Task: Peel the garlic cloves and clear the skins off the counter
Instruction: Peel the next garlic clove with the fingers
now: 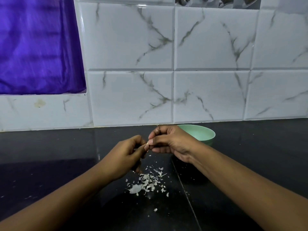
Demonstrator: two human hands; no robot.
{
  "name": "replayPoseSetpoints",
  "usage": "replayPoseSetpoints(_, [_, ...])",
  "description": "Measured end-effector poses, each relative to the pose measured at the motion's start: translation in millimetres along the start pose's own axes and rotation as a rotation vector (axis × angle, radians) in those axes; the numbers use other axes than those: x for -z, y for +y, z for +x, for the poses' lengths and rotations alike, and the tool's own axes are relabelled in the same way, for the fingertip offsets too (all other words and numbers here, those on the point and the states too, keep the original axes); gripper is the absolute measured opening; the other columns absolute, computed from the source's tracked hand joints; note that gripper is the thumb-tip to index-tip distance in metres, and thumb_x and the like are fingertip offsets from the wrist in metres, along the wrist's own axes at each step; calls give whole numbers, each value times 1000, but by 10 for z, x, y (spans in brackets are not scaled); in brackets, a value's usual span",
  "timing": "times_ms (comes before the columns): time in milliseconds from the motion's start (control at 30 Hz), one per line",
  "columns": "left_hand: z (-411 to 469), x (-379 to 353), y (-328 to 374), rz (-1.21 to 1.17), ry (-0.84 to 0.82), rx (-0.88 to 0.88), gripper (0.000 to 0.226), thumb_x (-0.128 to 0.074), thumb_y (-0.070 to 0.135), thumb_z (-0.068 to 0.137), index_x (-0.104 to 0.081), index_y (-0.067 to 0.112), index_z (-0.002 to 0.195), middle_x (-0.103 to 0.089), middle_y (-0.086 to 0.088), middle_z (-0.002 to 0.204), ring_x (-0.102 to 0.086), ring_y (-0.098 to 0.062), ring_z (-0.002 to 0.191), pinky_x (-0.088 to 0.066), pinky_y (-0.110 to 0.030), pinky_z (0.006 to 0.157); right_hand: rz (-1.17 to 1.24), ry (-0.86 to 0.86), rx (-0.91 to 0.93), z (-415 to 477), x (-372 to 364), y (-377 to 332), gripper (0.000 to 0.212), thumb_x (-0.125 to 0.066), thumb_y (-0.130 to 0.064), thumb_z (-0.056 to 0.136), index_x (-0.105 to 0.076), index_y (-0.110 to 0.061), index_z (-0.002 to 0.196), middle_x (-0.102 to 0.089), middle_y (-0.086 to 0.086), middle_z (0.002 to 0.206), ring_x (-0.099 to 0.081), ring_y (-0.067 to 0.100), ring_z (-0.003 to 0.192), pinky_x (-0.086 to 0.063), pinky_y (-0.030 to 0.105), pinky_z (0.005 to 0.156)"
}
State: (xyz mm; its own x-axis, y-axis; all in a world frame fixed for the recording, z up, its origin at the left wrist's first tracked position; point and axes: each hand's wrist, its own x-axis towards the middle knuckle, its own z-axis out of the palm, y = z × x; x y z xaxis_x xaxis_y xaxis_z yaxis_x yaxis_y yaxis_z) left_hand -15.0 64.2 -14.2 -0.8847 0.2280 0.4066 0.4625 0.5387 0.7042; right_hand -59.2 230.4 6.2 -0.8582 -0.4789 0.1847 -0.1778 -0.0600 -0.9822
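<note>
A wall of white tiles with grey marble veins (pixel 208 47) fills the upper half of the view. A purple cloth (pixel 36 47) hangs over its left part. Below the tiles runs the black, glossy bench (pixel 50 155), with a thin seam crossing it on a slant at the right of centre.

Two bare forearms reach in from the lower corners and meet near the middle of the bench, raised above its surface. The left hand (pixel 126 157) comes in from the lower left with its back towards the camera and the wrist bent slightly, its fingers (pixel 138 140) curled inward towards the right hand. The right hand (pixel 170 142) comes in from the lower right, knuckles up, its fingers (pixel 160 150) folded under and pointing left, with the thumb lying along the top. The fingertips of both hands come together and pinch one small garlic clove (pixel 147 144), of which only a pale tip shows between them. How much of its skin is on it cannot be told.

Behind the right hand, close to the wall, a pale green bowl (pixel 200 132) stands on the bench, partly hidden by the knuckles. Its contents cannot be seen from here.

Under the hands, a loose heap of white garlic skins (pixel 146 182) lies on the bench, with one larger piece at its left edge and small flakes scattered around it.
</note>
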Motion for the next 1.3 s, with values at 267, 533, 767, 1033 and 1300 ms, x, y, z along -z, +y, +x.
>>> replayPoseSetpoints(267, [-7, 31, 6, 339, 60, -148, 16, -59, 26, 92, -58, 14, 82, -66, 10, 60, -64, -6, 49, -48, -20, 58, 68, 6, -91, 12, 2, -11, 16, -64, 7, 81, -61, -8, 75, -66, 2, 59, -66, 10, 54, -57, 20, 56])
replayPoseSetpoints(533, [45, 72, -69, -119, -4, 45, 20, -51, 16, 96, -58, 6, 81, -63, -2, 67, -60, -21, 51, -51, -29, 52, -59, -66, 41, -12, -9, -15, 10, -67, 1, 82, -66, -9, 87, -67, 1, 71, -66, 8, 66, -58, 21, 63])
replayPoseSetpoints(767, [23, 54, -41, -234, -29, 58, 27, -45, 15, 98, -57, 6, 75, -57, -6, 60, -52, -21, 49, -46, -26, 50, -201, -45, 111, -9, -37, 4, 12, -66, -1, 84, -65, -12, 82, -66, -4, 69, -64, 5, 67, -56, 22, 61])
replayPoseSetpoints(1033, [-9, 70, -49, 89, -26, -112, 29, -42, 17, 100, -49, 15, 72, -53, 9, 54, -49, -9, 47, -51, -31, 52, -165, -72, 7, -38, -111, -15, 11, -56, -4, 93, -57, -8, 83, -51, 3, 72, -52, 5, 62, -57, 22, 56])
replayPoseSetpoints(1300, [-21, 102, -73, 49, -118, -88, 23, -37, 32, 93, -45, 16, 79, -53, 9, 60, -47, -10, 47, -48, -38, 52, 8, -44, -107, -34, -85, -61, 14, -53, -4, 94, -58, -4, 80, -52, 3, 68, -53, 5, 52, -58, 25, 56])
